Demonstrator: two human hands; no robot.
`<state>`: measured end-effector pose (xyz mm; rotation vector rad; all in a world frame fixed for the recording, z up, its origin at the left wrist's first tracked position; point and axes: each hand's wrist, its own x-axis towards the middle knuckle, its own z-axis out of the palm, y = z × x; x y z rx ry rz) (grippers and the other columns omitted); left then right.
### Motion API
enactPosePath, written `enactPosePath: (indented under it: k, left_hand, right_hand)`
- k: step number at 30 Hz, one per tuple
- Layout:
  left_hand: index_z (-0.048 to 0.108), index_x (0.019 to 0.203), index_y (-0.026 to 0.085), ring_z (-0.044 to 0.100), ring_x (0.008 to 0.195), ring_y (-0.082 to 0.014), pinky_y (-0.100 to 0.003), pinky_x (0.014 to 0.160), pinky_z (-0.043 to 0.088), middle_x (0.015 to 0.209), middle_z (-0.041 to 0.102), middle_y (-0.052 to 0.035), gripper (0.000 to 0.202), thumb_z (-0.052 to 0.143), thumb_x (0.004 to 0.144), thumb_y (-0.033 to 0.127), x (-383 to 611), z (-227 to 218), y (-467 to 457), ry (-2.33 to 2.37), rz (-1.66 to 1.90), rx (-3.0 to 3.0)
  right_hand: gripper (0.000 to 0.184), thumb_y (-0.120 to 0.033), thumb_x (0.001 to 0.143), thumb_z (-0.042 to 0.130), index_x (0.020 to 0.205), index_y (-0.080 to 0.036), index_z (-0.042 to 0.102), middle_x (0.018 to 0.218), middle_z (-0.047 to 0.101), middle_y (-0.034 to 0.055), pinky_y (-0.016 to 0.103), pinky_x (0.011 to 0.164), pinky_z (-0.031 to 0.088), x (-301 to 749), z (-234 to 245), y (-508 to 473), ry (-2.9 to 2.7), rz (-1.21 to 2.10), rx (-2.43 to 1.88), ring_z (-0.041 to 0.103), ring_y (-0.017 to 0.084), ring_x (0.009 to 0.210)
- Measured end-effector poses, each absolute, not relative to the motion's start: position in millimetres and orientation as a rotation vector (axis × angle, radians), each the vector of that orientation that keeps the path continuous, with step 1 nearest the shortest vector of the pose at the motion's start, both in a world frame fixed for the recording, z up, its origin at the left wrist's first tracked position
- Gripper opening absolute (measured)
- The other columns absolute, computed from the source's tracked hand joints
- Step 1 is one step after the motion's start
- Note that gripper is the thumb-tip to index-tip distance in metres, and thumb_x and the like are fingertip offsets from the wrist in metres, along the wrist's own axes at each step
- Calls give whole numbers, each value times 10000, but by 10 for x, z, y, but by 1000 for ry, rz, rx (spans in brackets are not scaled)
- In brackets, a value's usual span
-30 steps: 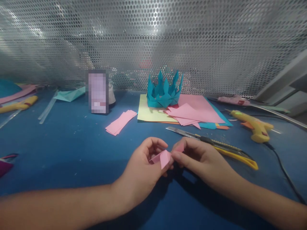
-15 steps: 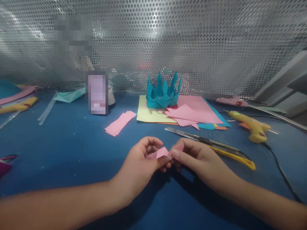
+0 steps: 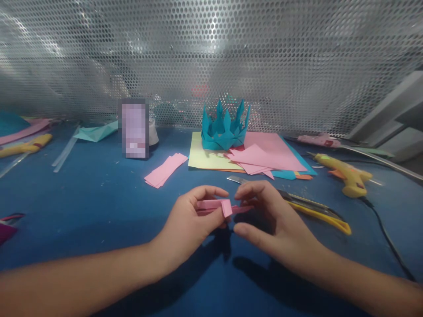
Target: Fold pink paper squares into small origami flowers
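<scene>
A small folded pink paper piece (image 3: 222, 205) is held just above the blue table (image 3: 99, 198) near its front. My left hand (image 3: 191, 220) pinches its left part between thumb and fingers. My right hand (image 3: 267, 215) grips its right end, with the fingers curled over it and the thumb underneath. Behind the hands stands a blue paper crown (image 3: 225, 127) on a stack of coloured sheets (image 3: 264, 152). A small pile of pink paper strips (image 3: 165, 169) lies to the left of that stack.
A yellow utility knife (image 3: 307, 207) lies right behind my right hand. A yellow glue gun (image 3: 346, 176) with its black cable sits at the right. A phone (image 3: 134, 127) stands upright at the back, before a perforated metal screen (image 3: 211, 57). Another glue gun (image 3: 26, 145) lies far left.
Both hands have lifted slightly off the table. The pink piece has been turned flat and stretched out between them; my right fingers have shifted over its right end.
</scene>
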<state>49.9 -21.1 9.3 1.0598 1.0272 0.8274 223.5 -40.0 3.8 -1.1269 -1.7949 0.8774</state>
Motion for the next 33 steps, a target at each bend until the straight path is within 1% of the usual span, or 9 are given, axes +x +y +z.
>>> enactPosePath:
  k: [1,3,7,10,13,17,20,26,33]
  left_hand:
    - [598,928,178,590,609,-80,-188,595,462,690,651,25,247,707,708,211,496,85,-213,1033,807,1090]
    - [598,914,176,598,643,-86,-191,614,464,737,663,18,234,702,709,217,495,63,-216,1025,771,1149]
    - [615,839,154,608,710,-86,-182,666,466,787,670,6,130,668,722,173,503,26,-219,942,727,1206]
    - [608,851,154,587,650,-78,-190,643,465,717,643,20,118,643,740,175,502,14,-213,923,691,1203]
    - [604,862,147,561,592,-75,-191,587,445,662,622,20,122,630,750,187,490,15,-202,942,663,1215]
    - [615,845,135,585,617,-91,-206,609,457,672,639,-2,131,650,727,179,483,39,-187,963,636,1194]
    - [610,811,137,602,615,-94,-210,624,470,651,636,6,126,669,702,160,484,67,-180,981,617,1126]
    - [624,803,142,623,604,-100,-203,603,475,638,648,4,155,703,674,172,454,80,-153,982,552,1093]
    - [614,801,128,585,543,-72,-171,547,440,597,649,10,176,679,647,74,416,132,-95,925,465,1074]
  right_hand:
    - [393,-244,713,705,1039,-240,486,956,530,16,285,743,476,2230,35,-416,-1854,747,-1102,540,163,852]
    - [467,-207,675,741,1061,-249,482,935,512,5,272,733,462,2222,39,-436,-1956,573,-1052,515,157,836]
    - [316,-75,744,627,998,-246,546,900,546,3,255,715,444,2207,73,-424,-2080,536,-983,520,142,831]
    - [274,-15,767,540,930,-232,579,843,580,0,251,695,447,2205,88,-405,-2096,572,-980,538,130,792]
    - [230,-23,791,508,900,-216,573,793,603,-1,253,677,452,2217,86,-400,-2084,597,-971,553,126,749]
    - [231,-2,754,505,838,-210,561,773,607,-3,251,655,449,2226,81,-396,-2085,601,-981,557,126,714]
    - [240,9,712,505,790,-213,550,737,592,-8,250,641,441,2219,85,-386,-2102,610,-1024,548,129,685]
    - [216,-16,705,481,748,-221,536,703,584,-18,231,604,435,2226,87,-370,-2087,654,-1047,534,118,636]
    - [208,-27,697,451,746,-215,528,696,569,-19,216,589,437,2240,91,-375,-2091,710,-1051,525,112,629]
